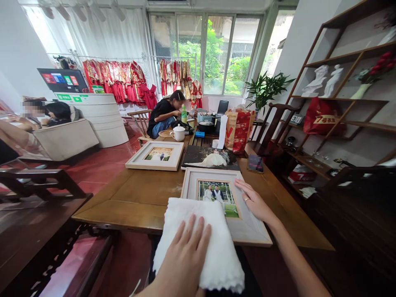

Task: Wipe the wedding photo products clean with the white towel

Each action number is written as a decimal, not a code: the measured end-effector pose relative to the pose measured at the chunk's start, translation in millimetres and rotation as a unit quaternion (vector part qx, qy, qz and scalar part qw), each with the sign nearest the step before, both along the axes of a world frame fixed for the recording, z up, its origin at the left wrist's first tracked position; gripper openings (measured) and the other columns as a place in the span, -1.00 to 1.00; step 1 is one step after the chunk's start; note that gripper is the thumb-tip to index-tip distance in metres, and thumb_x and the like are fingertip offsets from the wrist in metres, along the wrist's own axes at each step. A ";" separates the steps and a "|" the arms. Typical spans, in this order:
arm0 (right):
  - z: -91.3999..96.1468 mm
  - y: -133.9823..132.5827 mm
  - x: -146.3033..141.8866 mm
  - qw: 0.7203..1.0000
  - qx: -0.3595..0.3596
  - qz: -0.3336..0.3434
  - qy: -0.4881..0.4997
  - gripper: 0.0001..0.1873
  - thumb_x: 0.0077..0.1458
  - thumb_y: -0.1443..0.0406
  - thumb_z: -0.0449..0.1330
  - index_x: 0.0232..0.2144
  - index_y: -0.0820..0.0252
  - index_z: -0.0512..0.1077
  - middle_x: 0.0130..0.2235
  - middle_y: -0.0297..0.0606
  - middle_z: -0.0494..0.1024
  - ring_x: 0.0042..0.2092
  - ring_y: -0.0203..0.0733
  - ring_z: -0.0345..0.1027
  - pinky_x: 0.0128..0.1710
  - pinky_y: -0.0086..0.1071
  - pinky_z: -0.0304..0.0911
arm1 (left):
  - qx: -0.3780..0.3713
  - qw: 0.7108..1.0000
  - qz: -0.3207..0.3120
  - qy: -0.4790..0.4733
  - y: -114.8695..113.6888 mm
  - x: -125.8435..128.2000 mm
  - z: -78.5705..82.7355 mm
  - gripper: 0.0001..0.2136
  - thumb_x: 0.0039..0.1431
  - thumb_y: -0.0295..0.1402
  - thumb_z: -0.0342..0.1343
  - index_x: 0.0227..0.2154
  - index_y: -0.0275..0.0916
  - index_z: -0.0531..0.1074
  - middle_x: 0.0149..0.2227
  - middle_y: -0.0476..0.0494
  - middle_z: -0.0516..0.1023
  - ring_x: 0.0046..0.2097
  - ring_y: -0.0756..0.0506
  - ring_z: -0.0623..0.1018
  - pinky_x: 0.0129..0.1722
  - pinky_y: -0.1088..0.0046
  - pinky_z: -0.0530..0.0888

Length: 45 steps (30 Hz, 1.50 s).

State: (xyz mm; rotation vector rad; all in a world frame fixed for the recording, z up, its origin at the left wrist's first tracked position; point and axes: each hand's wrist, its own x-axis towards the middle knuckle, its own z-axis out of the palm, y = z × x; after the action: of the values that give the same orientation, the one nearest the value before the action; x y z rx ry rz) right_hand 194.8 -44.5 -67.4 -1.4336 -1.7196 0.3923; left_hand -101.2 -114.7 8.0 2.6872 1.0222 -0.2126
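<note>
A white cloth [198, 210] with a wavy edge is under the spread fingers of my left hand [188, 243]. The thumb is out of sight, seemingly tucked beneath the cloth. The cloth covers the near left corner of a picture frame [253, 229], which has a pale mat and a photo of a couple in wedding clothes. My right hand [252, 200], with a ring on one finger, rests with stretched fingers on the right side of this frame. Just beyond lies a dark photo panel [210, 159] showing a white gown. A second framed photo [159, 156] lies to the left.
The wooden table [136, 198] also bears a white lidded cup [178, 134], a blue box [199, 134] and a red patterned bag [239, 130]. A person [163, 113] sits at its far end. Wooden chairs [40, 202] stand left; shelves [343, 99] line the right.
</note>
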 end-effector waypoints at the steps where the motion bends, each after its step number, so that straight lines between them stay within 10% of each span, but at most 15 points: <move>1: 0.9 -0.9 0.1 1.000 -0.001 0.004 -0.002 -0.51 0.06 0.41 -0.06 0.04 0.07 0.35 0.19 -0.21 0.26 0.25 -0.11 0.01 0.26 -0.03 -0.17 | 0.012 1.000 0.003 -0.012 2.4 1.6 -1.7 -0.10 -0.29 -0.45 0.02 0.25 -0.39 -0.09 0.30 -0.31 -0.19 0.28 -0.38 -0.21 0.22 -0.03 -0.10; 15: -4.4 -19.5 -1.1 0.999 -0.001 0.044 -0.009 -0.54 0.12 0.36 -0.07 0.06 0.00 0.32 0.21 -0.24 0.23 0.27 -0.09 -0.05 0.25 0.03 -0.15 | 0.212 0.971 0.083 -0.073 128.1 44.1 -4.2 -0.37 0.02 -0.47 -0.02 0.20 -0.39 0.02 0.26 -0.31 0.05 0.27 -0.24 0.02 0.20 0.20 0.03; 21: -5.1 -13.1 -1.7 1.000 -0.007 0.025 0.007 -0.50 0.05 0.41 -0.04 0.03 0.02 0.35 0.18 -0.24 0.28 0.25 -0.09 0.01 0.25 0.00 -0.13 | 0.176 0.982 0.045 -0.050 112.2 47.0 -6.5 -0.40 -0.01 -0.43 0.03 0.16 -0.34 0.13 0.20 -0.30 0.17 0.24 -0.28 0.08 0.17 0.13 0.09; 32: -3.6 -1.1 -3.2 1.000 0.005 -0.005 0.019 -0.49 0.03 0.42 -0.04 0.04 0.06 0.34 0.18 -0.21 0.27 0.25 -0.11 0.02 0.26 -0.02 -0.16 | 0.017 0.998 -0.067 -0.008 -1.6 23.4 14.0 -0.17 -0.07 -0.22 0.10 0.25 -0.39 -0.10 0.27 -0.43 -0.06 0.26 -0.43 -0.06 0.19 -0.02 0.00; 45: -7.8 -13.8 1.1 1.000 -0.004 0.021 0.004 -0.52 0.11 0.36 -0.05 0.10 0.02 0.27 0.20 -0.24 0.24 0.26 -0.12 -0.01 0.26 -0.04 -0.14 | 0.219 0.975 0.017 -0.010 108.0 56.3 -11.4 -0.33 -0.01 -0.41 0.13 0.18 -0.34 0.03 0.25 -0.43 0.01 0.27 -0.32 0.00 0.17 0.04 0.04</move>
State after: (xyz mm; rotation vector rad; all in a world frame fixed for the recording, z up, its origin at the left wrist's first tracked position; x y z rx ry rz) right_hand 195.9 -58.3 -75.2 -1.4025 -1.7449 0.4285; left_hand -44.9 -6.7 -3.4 3.0465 1.2298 0.0571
